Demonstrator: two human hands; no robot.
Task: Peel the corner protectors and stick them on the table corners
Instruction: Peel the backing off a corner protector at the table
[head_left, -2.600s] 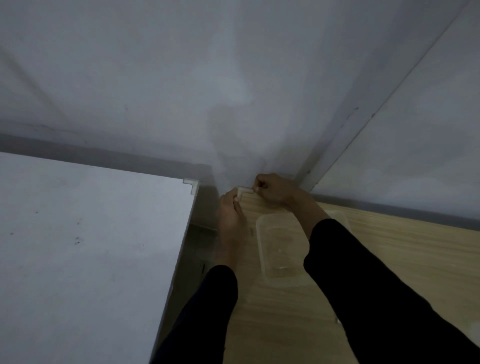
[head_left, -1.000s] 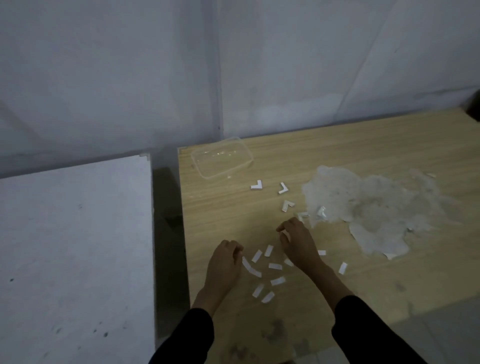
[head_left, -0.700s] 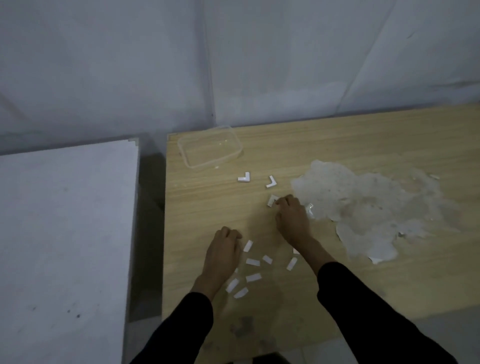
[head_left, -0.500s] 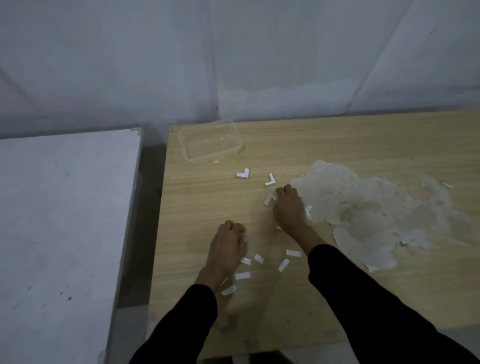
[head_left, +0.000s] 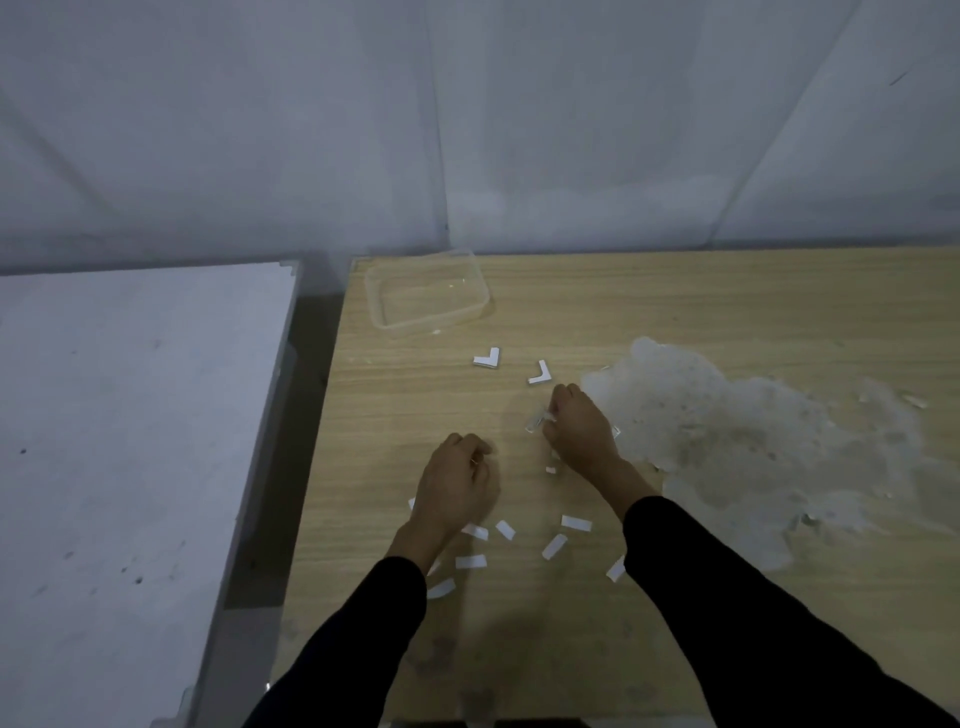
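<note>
Over the pale wooden counter (head_left: 701, 301), our right hand (head_left: 579, 431) has its fingers curled down on a small translucent corner protector (head_left: 535, 421). Only one end pokes out past the fingertips; the rest is buried under the hand. Our left hand (head_left: 460, 483) sits knuckles-up on the counter, the two hands apart, fingers tucked under. Whether it grips anything, we cannot tell. Two white L-shaped corner protectors (head_left: 487, 358) lie just beyond the right hand, between it and the clear rectangular plastic tub (head_left: 375, 306) near the far left corner. White paper backing strips (head_left: 471, 561) are scattered round our wrists, some half covered by the left hand and a black sleeve (head_left: 363, 623). To the right a rough whitish patch (head_left: 727, 431) spreads over the wood, hard to read in this dim light. A white counter (head_left: 130, 415) stands left across a dark gap, cut off by the frame.
</note>
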